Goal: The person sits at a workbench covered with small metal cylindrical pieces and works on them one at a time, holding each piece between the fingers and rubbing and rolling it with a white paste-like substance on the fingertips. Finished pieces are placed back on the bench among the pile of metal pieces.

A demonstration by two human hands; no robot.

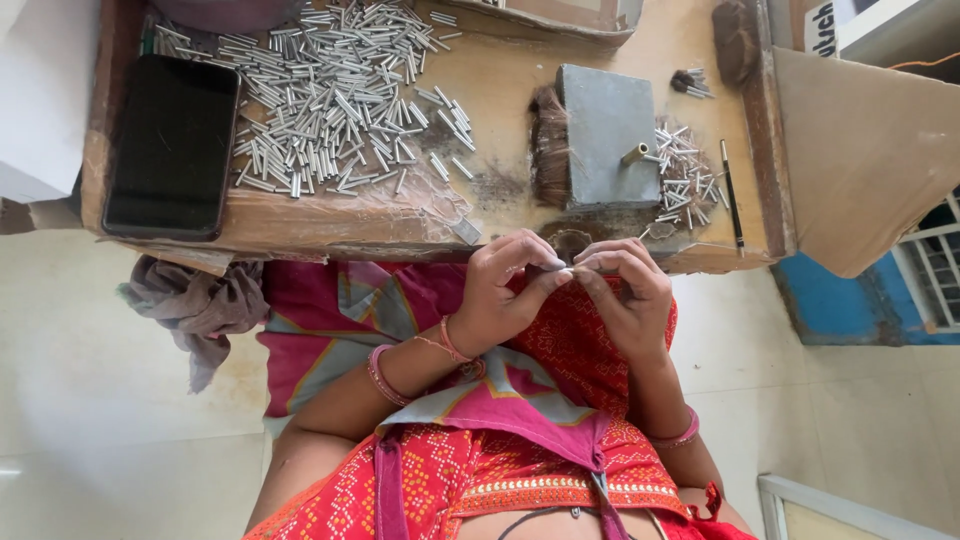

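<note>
Hands are brought together just near of the table edge (400,235), over the lap. A small silvery tube (567,270) is pinched between the fingertips of the left hand (505,295) and the right hand (625,295), both closed on it, probably so that it can be worked close to the eyes. Just beyond, a grey block (605,135) carries a brass peg (634,153), with a bristle tuft (550,145) at its left side and loose tubes (685,180) at its right, all within easy reach. Farther left a large heap of tubes (330,100) is spread, and a dark phone (172,145) lies at the far left.
</note>
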